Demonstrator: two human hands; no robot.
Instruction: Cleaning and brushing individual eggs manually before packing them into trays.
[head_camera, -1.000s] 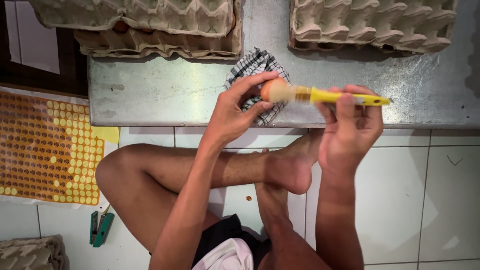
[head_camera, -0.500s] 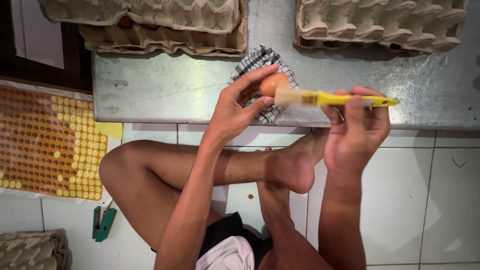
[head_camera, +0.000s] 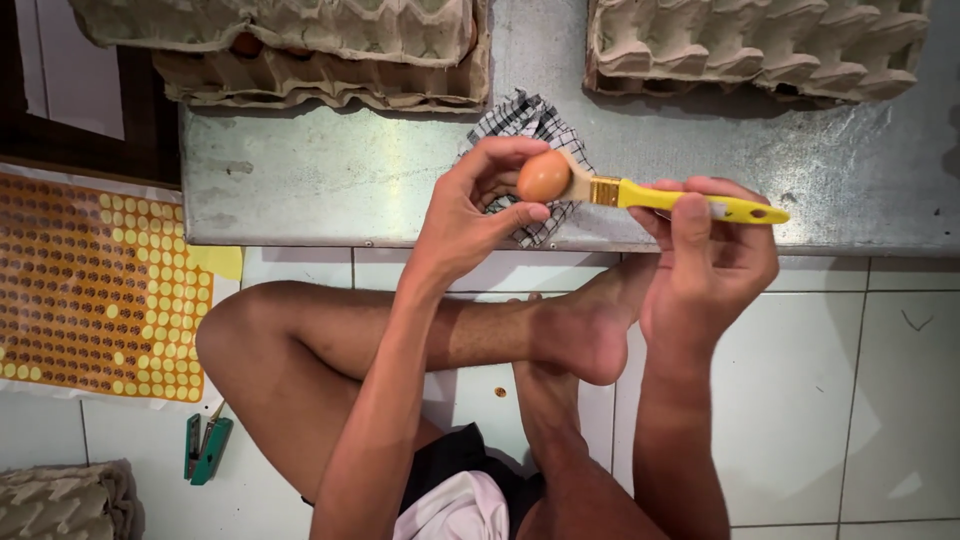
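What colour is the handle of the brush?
The brush handle is bright yellow, held in the right hand. The head view shows it best.

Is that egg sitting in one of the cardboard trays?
No. The egg is pinched in the left hand above the metal table, while the right hand holds a yellow brush against it.

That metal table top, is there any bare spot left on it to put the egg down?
Yes. The metal table top is bare left of the checked cloth, below the egg trays, and again right of the brush, below the other trays. The middle is crowded: left hand, egg, right hand.
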